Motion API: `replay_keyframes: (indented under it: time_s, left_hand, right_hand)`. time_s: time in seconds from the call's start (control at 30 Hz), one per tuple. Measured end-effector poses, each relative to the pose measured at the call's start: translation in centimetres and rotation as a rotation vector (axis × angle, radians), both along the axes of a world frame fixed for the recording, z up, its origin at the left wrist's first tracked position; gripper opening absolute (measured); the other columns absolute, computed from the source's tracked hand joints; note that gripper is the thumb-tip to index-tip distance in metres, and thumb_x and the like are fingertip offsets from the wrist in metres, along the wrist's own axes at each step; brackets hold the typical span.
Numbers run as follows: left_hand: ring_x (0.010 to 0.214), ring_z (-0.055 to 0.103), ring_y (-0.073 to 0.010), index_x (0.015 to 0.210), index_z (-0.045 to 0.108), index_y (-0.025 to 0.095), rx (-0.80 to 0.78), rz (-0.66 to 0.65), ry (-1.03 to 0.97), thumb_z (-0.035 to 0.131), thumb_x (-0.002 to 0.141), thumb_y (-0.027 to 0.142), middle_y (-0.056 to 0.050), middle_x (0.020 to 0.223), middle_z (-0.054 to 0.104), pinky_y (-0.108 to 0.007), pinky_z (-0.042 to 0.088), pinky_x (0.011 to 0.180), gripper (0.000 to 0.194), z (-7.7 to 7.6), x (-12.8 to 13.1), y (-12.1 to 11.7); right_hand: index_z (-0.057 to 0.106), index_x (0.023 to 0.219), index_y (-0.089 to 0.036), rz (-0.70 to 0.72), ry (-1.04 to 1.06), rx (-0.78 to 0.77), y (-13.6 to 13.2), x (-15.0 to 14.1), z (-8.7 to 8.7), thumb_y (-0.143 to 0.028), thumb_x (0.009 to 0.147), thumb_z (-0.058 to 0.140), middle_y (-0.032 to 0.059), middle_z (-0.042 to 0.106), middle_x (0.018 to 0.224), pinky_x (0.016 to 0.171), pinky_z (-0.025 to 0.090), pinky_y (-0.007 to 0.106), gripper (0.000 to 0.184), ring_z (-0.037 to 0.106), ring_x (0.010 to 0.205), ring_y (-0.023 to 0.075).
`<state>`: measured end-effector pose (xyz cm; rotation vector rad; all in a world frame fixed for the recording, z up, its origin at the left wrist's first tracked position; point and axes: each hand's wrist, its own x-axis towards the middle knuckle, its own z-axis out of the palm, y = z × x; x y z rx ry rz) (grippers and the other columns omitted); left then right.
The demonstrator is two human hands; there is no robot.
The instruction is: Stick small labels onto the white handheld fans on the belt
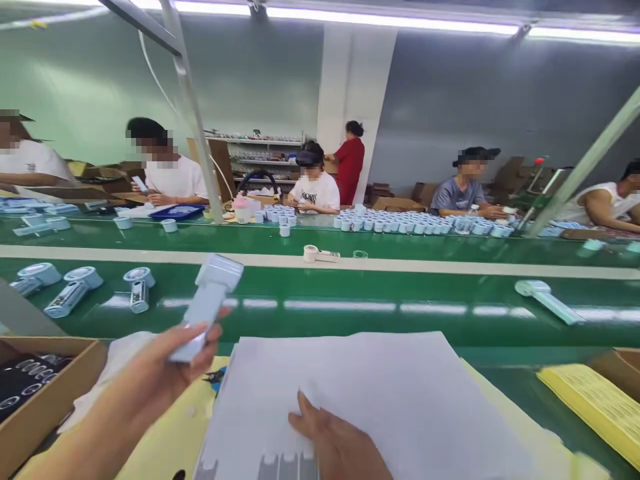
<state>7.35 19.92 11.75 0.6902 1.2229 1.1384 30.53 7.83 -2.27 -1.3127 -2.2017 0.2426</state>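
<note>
My left hand (187,357) is closed round the handle of a light-blue handheld fan casing (213,290), held tilted above the near edge of the green belt. The casing's wide head points up and right. My right hand (337,433) is low over a stack of white sheets (370,373), its fingers bent and close together; anything between them is too blurred to make out. Several grey strips (287,465) show on the sheet beside that hand, at the bottom edge of the view.
Light-blue fan casings (77,290) lie on the green belt (350,320) at left; another casing (547,300) lies right. A cardboard box (83,373) of dark parts stands left, a yellow tray (595,407) right. Beyond the belt, several people sit near rows of blue parts (390,220).
</note>
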Motion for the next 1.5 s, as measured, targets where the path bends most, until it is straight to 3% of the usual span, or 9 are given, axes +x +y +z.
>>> replay_keyframes:
  time_s: [0.1,0.2,0.33,0.63,0.87,1.0,1.2,1.33,1.5]
  left_hand:
    - [0.033,0.041,-0.0147,0.092,0.077,0.017,-0.203,-0.106,-0.212,0.050,0.088,0.042,-0.008,0.057,0.058,-0.027,0.040,0.026,0.036,-3.1,2.7,-5.7]
    - [0.056,0.066,-0.0232,0.089,0.078,0.018,-0.281,-0.098,-0.210,0.061,0.084,0.029,-0.013,0.077,0.073,-0.031,0.060,0.049,0.021,-6.4,5.2,-8.9]
    - [0.088,0.074,-0.0299,0.098,0.077,0.012,-0.339,-0.097,-0.148,0.062,0.085,0.017,-0.017,0.112,0.074,-0.036,0.065,0.069,0.020,-8.0,6.7,-9.8]
    - [0.085,0.074,-0.0280,0.092,0.078,0.011,-0.256,-0.094,-0.188,0.069,0.081,0.012,-0.018,0.098,0.077,-0.036,0.064,0.077,0.015,-9.2,6.3,-10.1]
    - [0.076,0.074,-0.0257,0.100,0.076,0.007,-0.299,-0.035,-0.257,0.064,0.085,0.014,-0.016,0.086,0.076,-0.034,0.064,0.073,0.020,-8.1,6.8,-10.1]
    - [0.079,0.075,-0.0272,0.099,0.075,0.005,-0.312,0.007,-0.266,0.062,0.088,0.014,-0.019,0.089,0.076,-0.035,0.064,0.075,0.020,-7.6,7.1,-10.1]
    - [0.090,0.075,-0.0322,0.093,0.075,0.005,-0.294,0.046,-0.298,0.064,0.086,0.012,-0.020,0.096,0.076,-0.037,0.064,0.078,0.015,-7.8,7.3,-10.4]
    - [0.100,0.072,-0.0364,0.087,0.075,0.005,-0.284,0.039,-0.338,0.065,0.085,0.013,-0.020,0.096,0.075,-0.039,0.063,0.084,0.012,-7.8,7.4,-10.3]
    - [0.101,0.071,-0.0400,0.083,0.074,0.003,-0.303,0.091,-0.346,0.067,0.083,0.009,-0.023,0.093,0.074,-0.040,0.064,0.082,0.009,-7.3,7.8,-10.3]
  right_hand:
    - [-0.001,0.159,-0.019,-0.067,0.073,0.000,-0.8,1.3,0.4,-0.002,0.076,0.048,0.0084,0.064,0.136,0.094,0.058,0.032,0.097,0.063,0.121,0.0221]
    - [-0.004,0.158,-0.026,-0.217,0.106,-0.011,-2.4,2.0,0.5,-0.008,0.083,0.053,0.0036,0.072,0.121,0.082,0.062,0.030,0.096,0.070,0.109,0.0217]
    - [0.004,0.158,-0.025,-0.335,0.072,0.038,-4.1,1.8,-0.7,-0.011,0.084,0.064,0.0049,0.076,0.111,0.077,0.062,0.028,0.097,0.073,0.099,0.0236]
    - [0.023,0.152,-0.025,-0.392,0.096,0.077,-4.5,2.2,-0.8,-0.014,0.088,0.064,0.0020,0.072,0.096,0.066,0.062,0.029,0.076,0.072,0.086,0.0228]
    - [0.026,0.154,-0.026,-0.395,0.152,0.126,-4.8,2.4,-1.6,-0.017,0.094,0.057,0.0041,0.074,0.109,0.073,0.062,0.030,0.068,0.072,0.097,0.0225]
    - [0.036,0.147,-0.030,-0.372,0.326,-0.034,-4.7,2.8,-2.1,-0.011,0.089,0.052,-0.0032,0.075,0.092,0.078,0.060,0.025,0.063,0.073,0.097,0.0187]
    - [0.036,0.148,-0.031,-0.491,0.391,-0.017,-4.9,2.7,-2.0,-0.022,0.091,0.049,-0.0007,0.075,0.110,0.076,0.060,0.030,0.059,0.073,0.098,0.0211]
    - [0.040,0.143,-0.030,-0.421,0.543,-0.162,-4.7,2.7,-1.8,-0.024,0.092,0.046,-0.0022,0.075,0.087,0.085,0.057,0.031,0.051,0.069,0.111,0.0213]
    - [0.045,0.138,-0.023,-0.272,0.894,-0.411,-3.8,4.0,-1.1,-0.042,0.090,0.058,0.0023,0.071,0.085,0.097,0.053,0.041,0.054,0.071,0.102,0.0235]
